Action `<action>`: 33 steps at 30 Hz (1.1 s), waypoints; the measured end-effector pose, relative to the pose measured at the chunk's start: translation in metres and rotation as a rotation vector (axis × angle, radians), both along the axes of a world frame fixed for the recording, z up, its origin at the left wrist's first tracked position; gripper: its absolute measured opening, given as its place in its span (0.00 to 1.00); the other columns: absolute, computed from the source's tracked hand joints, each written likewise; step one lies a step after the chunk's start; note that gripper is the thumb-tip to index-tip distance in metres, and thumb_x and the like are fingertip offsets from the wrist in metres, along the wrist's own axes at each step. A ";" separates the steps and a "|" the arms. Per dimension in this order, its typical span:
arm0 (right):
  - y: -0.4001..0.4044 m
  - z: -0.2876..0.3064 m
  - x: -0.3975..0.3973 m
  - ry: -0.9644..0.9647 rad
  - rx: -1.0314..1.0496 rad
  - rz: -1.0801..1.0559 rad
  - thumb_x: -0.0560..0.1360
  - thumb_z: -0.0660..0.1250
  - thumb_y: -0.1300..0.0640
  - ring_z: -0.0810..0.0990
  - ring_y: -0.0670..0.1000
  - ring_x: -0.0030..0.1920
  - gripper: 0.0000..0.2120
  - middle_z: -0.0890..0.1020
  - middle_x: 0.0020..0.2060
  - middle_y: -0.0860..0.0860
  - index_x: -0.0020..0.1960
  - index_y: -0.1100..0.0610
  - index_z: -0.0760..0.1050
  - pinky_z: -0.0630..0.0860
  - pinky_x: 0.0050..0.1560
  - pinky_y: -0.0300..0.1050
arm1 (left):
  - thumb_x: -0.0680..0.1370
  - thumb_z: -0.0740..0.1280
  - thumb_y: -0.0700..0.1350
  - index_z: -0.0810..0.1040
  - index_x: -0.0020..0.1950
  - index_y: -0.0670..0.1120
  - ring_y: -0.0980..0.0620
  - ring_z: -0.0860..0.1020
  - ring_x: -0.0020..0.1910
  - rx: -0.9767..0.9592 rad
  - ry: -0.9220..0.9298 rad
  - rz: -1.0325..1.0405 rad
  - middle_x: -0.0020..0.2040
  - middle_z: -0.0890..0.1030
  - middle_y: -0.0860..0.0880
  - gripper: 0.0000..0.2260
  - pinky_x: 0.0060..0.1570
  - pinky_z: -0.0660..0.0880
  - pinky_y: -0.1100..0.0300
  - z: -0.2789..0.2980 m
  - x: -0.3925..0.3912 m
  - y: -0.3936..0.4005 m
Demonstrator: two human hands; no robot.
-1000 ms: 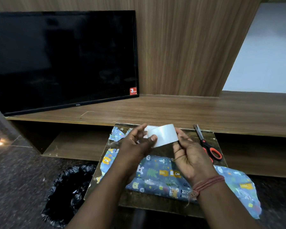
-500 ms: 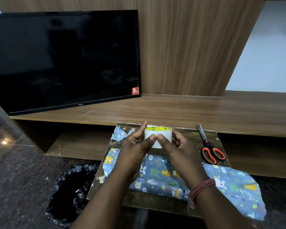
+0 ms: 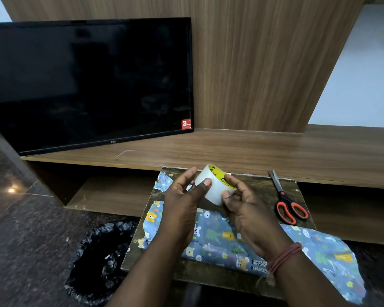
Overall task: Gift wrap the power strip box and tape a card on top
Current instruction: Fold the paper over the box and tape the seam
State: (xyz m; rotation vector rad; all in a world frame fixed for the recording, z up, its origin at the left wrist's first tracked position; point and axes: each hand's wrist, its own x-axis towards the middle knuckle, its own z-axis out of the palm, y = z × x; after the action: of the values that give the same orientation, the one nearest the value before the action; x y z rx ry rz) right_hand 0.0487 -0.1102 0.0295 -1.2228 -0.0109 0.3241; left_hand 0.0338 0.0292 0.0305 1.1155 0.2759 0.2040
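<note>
Step in hand, judged: finding the free end of the tape roll (image 3: pixel 215 185) so a strip can be drawn for the wrapping.

Left hand (image 3: pixel 182 202): steadying the roll, thumb pad pressed on its outer face, fingers extended behind and not curled round it. Right hand (image 3: pixel 244 207): grasping the roll, fingers over the yellow core rim, thumb beneath. Roll held in the air between both hands, above the far part of the small counter (image 3: pixel 264 189).

Power strip box (image 3: pixel 217 240): lying flat on the counter below the hands, covered in wrapping paper (image 3: pixel 333 258), with loose paper spilling off the right edge; a strip of printed carton showing at the near edge. Wrapping judged unfinished. No card seen.

To do well: rotate slowly under the thumbnail until the edge catches; lift the end squarely to avoid splitting; pull only a short strip; keep the adhesive off the fingers; bring the scissors (image 3: pixel 284 200), lying just right of the hands, to cut.

Materials: tape clear and glossy, wound to a milky cylinder on a yellow printed cardboard core. Paper thin, blue, animal print, creased and crumpled. Counter worn dark wood, scuffed edges. Scissors steel-bladed, orange handles. Black bin liner (image 3: pixel 102 262) at lower left, crinkled and shiny.
</note>
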 end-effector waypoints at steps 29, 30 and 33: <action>-0.004 -0.011 0.002 -0.209 -0.400 0.084 0.77 0.64 0.52 0.77 0.55 0.45 0.09 0.82 0.50 0.61 0.56 0.45 0.79 0.74 0.49 0.55 | 0.67 0.77 0.43 0.78 0.62 0.41 0.43 0.85 0.47 -0.111 -0.016 -0.030 0.56 0.85 0.37 0.24 0.45 0.82 0.50 0.010 -0.006 -0.002; -0.004 -0.011 0.002 -0.195 -0.378 0.092 0.80 0.64 0.55 0.76 0.55 0.45 0.09 0.81 0.48 0.61 0.56 0.46 0.80 0.73 0.49 0.54 | 0.67 0.77 0.44 0.78 0.61 0.41 0.43 0.85 0.48 -0.123 -0.014 -0.023 0.57 0.84 0.37 0.24 0.45 0.82 0.50 0.010 -0.006 -0.002; -0.003 -0.010 0.001 -0.144 -0.311 0.118 0.83 0.61 0.64 0.76 0.55 0.47 0.11 0.81 0.49 0.64 0.56 0.52 0.80 0.75 0.53 0.57 | 0.70 0.75 0.44 0.80 0.58 0.40 0.45 0.85 0.47 -0.151 -0.013 -0.008 0.58 0.85 0.40 0.18 0.42 0.82 0.52 0.009 -0.004 0.000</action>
State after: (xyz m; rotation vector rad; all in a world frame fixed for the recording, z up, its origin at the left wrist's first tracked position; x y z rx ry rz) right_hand 0.0497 -0.1133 0.0199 -1.5560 -0.1629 0.3486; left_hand 0.0299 0.0291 0.0397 0.9650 0.2708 0.1797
